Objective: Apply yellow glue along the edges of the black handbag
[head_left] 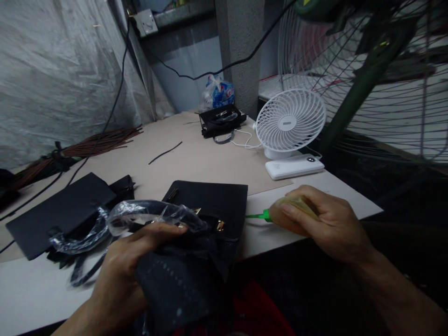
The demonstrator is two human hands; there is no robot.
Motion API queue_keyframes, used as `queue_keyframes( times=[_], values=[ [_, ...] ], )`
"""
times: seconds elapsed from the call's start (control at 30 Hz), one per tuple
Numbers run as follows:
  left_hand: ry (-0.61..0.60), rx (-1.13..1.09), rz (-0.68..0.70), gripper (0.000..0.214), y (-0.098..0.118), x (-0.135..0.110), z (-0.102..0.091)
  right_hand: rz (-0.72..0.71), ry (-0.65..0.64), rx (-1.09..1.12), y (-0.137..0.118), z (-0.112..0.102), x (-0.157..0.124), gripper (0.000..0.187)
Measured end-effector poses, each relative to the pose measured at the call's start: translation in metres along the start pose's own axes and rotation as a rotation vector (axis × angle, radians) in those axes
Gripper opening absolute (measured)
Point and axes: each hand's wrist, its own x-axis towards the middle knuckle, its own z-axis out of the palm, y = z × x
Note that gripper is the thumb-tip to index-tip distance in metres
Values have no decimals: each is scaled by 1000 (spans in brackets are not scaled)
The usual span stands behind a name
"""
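My left hand (131, 263) grips a black handbag (213, 198) near the table's front edge, its thumb by the plastic-wrapped handle (154, 212). Gold-coloured metal fittings show on the bag's panel, and dark material hangs over the front below. In my right hand (332, 224) is a squeeze bottle (290, 212) of yellowish-brown liquid, fingers wrapped round it. Its thin green nozzle (257, 215) points left at the bag's right edge; whether it touches I cannot tell. To the left lies another black bag (66, 210) with plastic-wrapped handles.
A white fan (289, 122) stands at the right behind a white power bank (294, 166). Farther back lie a black bag (222, 120) and a blue-and-clear plastic bag (219, 92). Brown cords (101, 141) lie bundled at the left. A large fan's wire cage (385, 102) borders the right.
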Motion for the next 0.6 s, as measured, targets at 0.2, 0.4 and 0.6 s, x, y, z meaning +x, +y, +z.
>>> queue_keyframes(
  times=[0.2, 0.4, 0.6],
  values=[
    [30, -22, 62, 31, 3, 1, -1, -194, -88, -38, 1, 11, 1, 21],
    [29, -9, 56, 32, 1, -1, 0, -234, -91, -114, -7, 1, 4, 28],
    [17, -58, 26, 35, 2, 0, 0, -153, -135, -57, -9, 5, 5, 26]
  ],
)
